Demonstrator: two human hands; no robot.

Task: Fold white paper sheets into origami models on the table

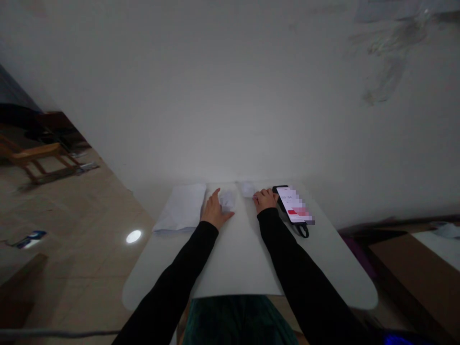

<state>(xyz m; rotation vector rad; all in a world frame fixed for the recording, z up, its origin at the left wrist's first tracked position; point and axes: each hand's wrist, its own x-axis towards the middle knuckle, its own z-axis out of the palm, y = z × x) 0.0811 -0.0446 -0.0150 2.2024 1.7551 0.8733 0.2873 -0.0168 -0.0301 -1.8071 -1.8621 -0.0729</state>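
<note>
My left hand [214,211] lies on the white table with thumb and forefinger spread apart. Between them, at the fingers' right side, is a small crumpled, whitish, partly see-through piece [227,199], its material unclear. My right hand [266,199] is closed, fingers bent and together. Its fingertips meet the near right edge of a second small whitish piece [247,189], where a spot of pink shows. Just right of that hand lies a lit phone [292,203] in a dark case with a black strap loop [304,231]. Left of my left hand is a flat, folded white sheet or stack [183,206].
The small white table [237,268] has rounded front corners and stands against a grey-white wall [230,105]. A wooden chair [43,152] stands on the tiled floor [89,230] at left. Down at right is a brown cardboard surface [413,268].
</note>
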